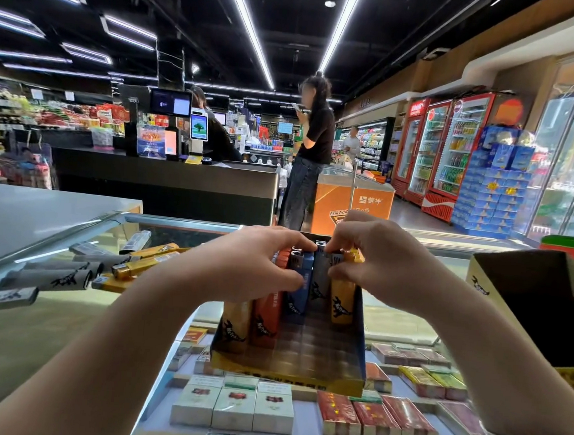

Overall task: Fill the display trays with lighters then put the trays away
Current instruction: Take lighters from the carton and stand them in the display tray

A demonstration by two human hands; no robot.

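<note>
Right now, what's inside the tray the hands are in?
Standing lighters: orange-yellow, red-orange, blue, grey and yellow. The front of the display tray shows bare slots. Both hands cover the back row's tops.

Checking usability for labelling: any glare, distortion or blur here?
Head view: ceiling strips glare off the glass counter top; wide-angle bends the edges; loose grey and yellow lighters look soft; both hands and the blue cardboard display tray are fairly sharp.

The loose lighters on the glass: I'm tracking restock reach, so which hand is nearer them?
Left. The left hand holds the tray's lighters just right of the loose lighters; the right hand is farther right, across the display tray.
</note>
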